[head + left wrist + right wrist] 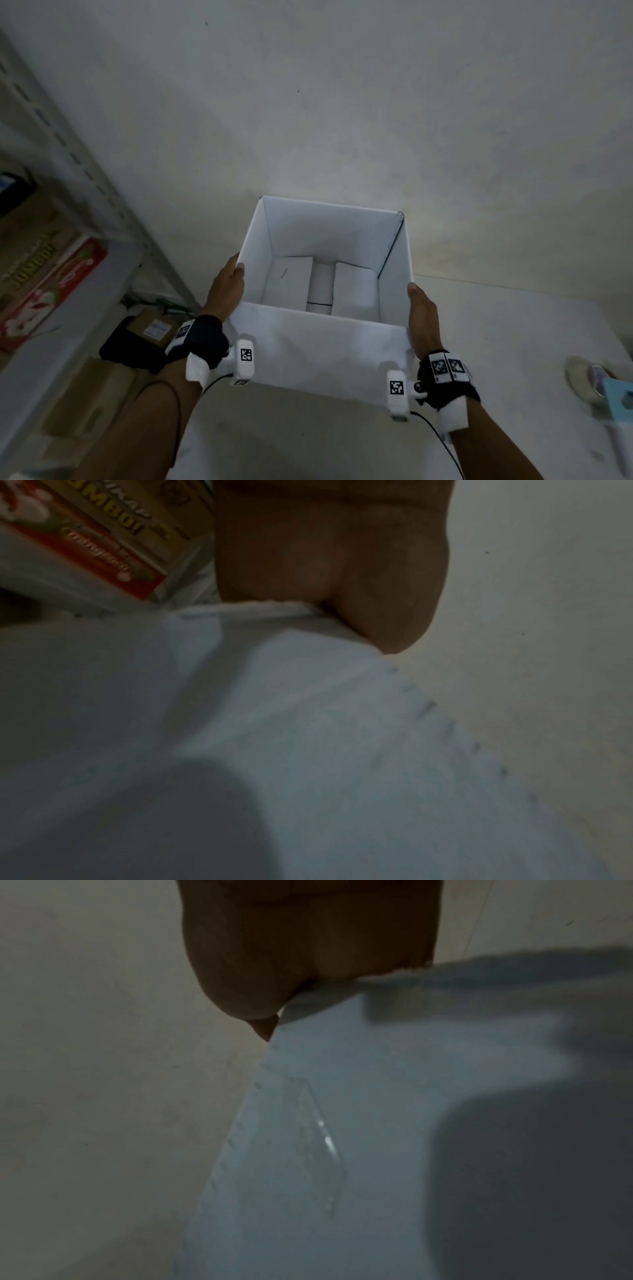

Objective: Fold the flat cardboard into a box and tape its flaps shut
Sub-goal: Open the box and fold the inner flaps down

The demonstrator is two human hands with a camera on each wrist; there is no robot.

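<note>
A white, square, open-topped cardboard box (325, 287) is held in the lower centre of the head view, above a pale white surface (513, 325) that fills the lower right of the frame. The left hand (226, 291) is pressed against the box's left wall with its thumb hooked over the rim, and the right hand (423, 318) is laid along the right wall, its thumb at the rim; the box is thus clasped between the two hands, though the fingers on the outer walls are hidden, so how tightly they curl cannot be told. Inside, the bottom flaps (322, 284) are seen folded flat, two wider panels lying over a narrower strip between them. In the right wrist view a patch of clear tape (315, 1148) appears to be stuck on the box's outer face, though the picture is dim and blurred. It is judged that the folding is done and the bottom is closed, and that the step in hand is the carrying or turning of the formed box. A roll of tape (582, 380) is seen at the lower right edge of the head view, beside a light blue object (620, 399). For the next move, the box would probably have to be set down on the surface, one hand freed, and the roll taken up so that the remaining flaps can be sealed. A grey metal shelf (68, 147) with a red printed carton (51, 291) is seen at the left.
</note>
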